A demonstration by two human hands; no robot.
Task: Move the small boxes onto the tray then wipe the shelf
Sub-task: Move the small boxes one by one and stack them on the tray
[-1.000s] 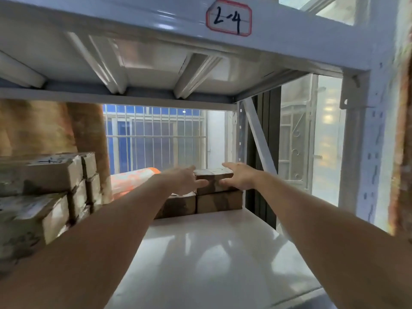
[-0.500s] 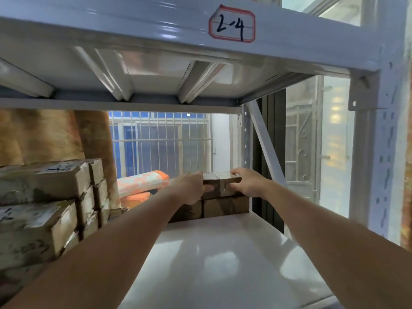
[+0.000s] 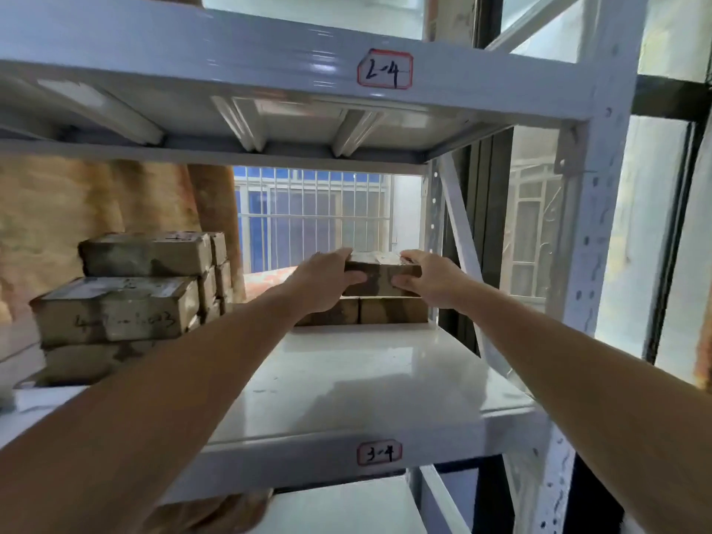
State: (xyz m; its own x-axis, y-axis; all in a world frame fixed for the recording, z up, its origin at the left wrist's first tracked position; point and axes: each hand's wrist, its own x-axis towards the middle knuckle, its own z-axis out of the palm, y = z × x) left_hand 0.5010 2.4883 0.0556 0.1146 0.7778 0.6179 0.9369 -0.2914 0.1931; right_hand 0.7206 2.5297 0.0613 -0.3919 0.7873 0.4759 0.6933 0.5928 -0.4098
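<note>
The top box [image 3: 379, 272] is sitting on two boxes [image 3: 362, 311] at the back of the shelf [image 3: 370, 383]. The left hand [image 3: 321, 281] and right hand [image 3: 431, 281] are gripping its two ends.

Barred window [image 3: 312, 217] behind white metal racking [image 3: 601, 233], daylight through frosted glass [image 3: 535, 225] on the right.

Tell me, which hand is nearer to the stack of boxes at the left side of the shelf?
Left. The left hand grips the top box's left end, on the side toward the left stack; the right hand grips its right end, farther away.
</note>
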